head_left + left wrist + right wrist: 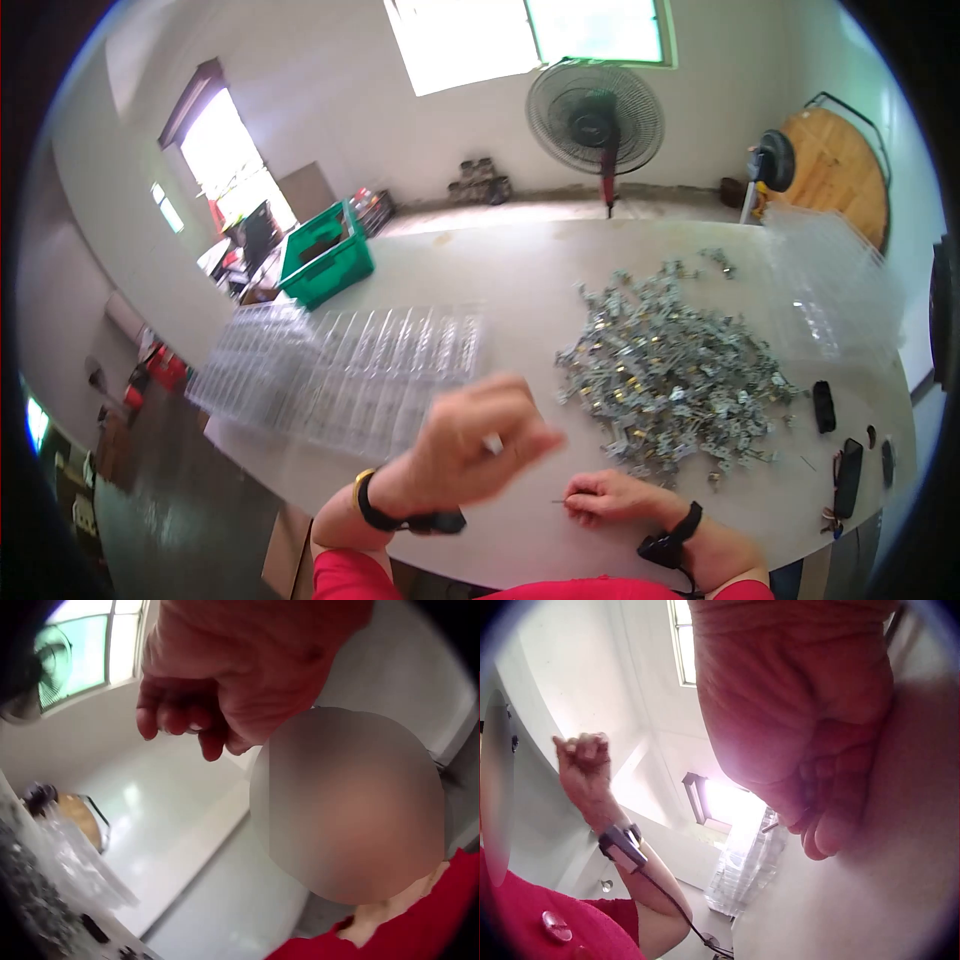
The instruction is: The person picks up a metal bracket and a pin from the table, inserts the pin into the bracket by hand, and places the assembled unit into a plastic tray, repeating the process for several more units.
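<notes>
My left hand point(478, 432) is raised above the table, blurred in the head view, with its fingers curled in. A small pale spot shows among those fingers, and I cannot tell whether it is a held piece. In the left wrist view the left hand point(225, 682) is seen from its palm side. Low over the near part of the table, my right hand point(615, 497) pinches a thin metal pin point(559, 501) that points left. The pin's tip point(771, 827) sticks out past the fingertips in the right wrist view. A wide pile of small metal fittings point(670, 365) lies beyond the right hand.
Clear compartment trays point(375, 355) cover the table's left side, with a green crate point(330, 265) behind. Stacked clear plastic trays point(835, 290) stand at the right. Nearer lie a black case point(823, 407) and a long dark item point(848, 478). A fan point(595, 118) stands past the table.
</notes>
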The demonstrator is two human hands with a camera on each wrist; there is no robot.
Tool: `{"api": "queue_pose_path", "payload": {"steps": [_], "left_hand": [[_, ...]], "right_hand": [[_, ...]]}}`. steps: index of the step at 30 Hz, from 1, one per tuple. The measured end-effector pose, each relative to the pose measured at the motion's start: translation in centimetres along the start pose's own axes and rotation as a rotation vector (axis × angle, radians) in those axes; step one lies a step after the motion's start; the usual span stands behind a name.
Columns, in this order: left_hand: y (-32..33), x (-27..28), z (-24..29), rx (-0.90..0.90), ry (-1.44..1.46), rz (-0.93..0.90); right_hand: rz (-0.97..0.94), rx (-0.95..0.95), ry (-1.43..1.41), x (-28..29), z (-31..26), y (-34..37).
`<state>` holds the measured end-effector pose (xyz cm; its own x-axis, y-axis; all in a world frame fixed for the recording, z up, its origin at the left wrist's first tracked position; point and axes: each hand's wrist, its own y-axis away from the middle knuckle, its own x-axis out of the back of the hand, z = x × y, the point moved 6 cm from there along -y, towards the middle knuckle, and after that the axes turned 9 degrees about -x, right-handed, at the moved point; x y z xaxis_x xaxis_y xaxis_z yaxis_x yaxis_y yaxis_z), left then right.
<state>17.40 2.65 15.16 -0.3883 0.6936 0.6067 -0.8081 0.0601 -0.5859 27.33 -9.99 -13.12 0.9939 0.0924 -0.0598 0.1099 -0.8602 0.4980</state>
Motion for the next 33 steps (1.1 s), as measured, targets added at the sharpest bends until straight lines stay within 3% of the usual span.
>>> {"api": "queue_pose_path", "payload": {"steps": [4,5,6,7,14,24,26,27,29,33], "left_hand": [[-2.7,-2.1,6.4,-0.427,0.611,-0.012],[-2.1,-2.5,7.8,-0.398,0.773,0.272],[-2.5,-2.4,8.7,-0.620,0.854,0.286],[-2.6,-2.5,8.7,-0.624,0.868,0.277],[-0.8,-2.0,8.5,-0.994,1.310,0.335],[-1.2,-2.0,5.1,-0.909,1.328,0.444],[-1.3,-1.7,4.8,-1.696,1.077,0.679],[0.8,-1.3,5.1,-1.703,1.072,0.696],[1.7,-1.8,4.6,-0.804,1.335,0.480],[0.5,-1.5,4.2,-0.938,1.321,0.416]], "right_hand": [[-0.003,0.078,0.042,0.2,0.8,-0.6],[-0.014,0.132,0.014,0.2,0.8,-0.5],[-0.030,0.184,-0.015,0.1,0.5,-0.5],[-0.013,0.095,0.111,0.0,-0.7,0.3],[-0.020,0.030,0.018,-0.1,-1.1,0.9],[-0.002,-0.043,0.001,0.2,-0.7,0.6],[-0.014,-0.079,0.003,0.3,-0.9,0.7],[-0.023,-0.103,-0.008,0.2,-0.9,0.7],[-0.026,-0.107,-0.004,0.3,-0.7,0.6],[-0.027,-0.079,-0.011,0.1,-0.5,0.5]]}}
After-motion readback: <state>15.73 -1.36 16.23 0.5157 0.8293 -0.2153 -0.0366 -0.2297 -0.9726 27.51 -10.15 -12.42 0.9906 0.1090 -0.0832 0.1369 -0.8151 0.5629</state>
